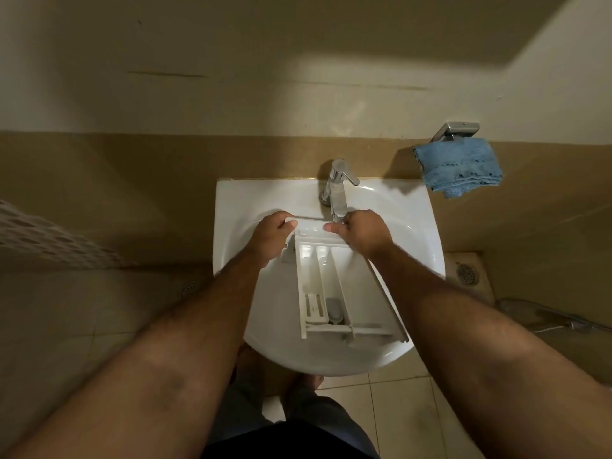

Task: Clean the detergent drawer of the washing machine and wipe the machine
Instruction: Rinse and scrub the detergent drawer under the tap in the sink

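At the bottom of the frame, two bare arms are reaching up toward the middle. The detergent drawer (326, 286) is lying in the white sink (417, 233), in the middle of the frame, with its front end under the tap (337, 190). The left hand (270, 233) is holding the drawer's front at its left end, fingers curled around the edge. The right hand (362, 231) is pinching the right end, just under the spout.

I think the drawer could slip and bang the sink, because wet plastic is slippery. Water could also splash out if the tap runs hard, and the tap is standing close over the hands.

Farther off, a blue cloth (458, 168) is hanging from a metal holder on the wall, upper right. A floor drain (465, 273) is sitting at the right.
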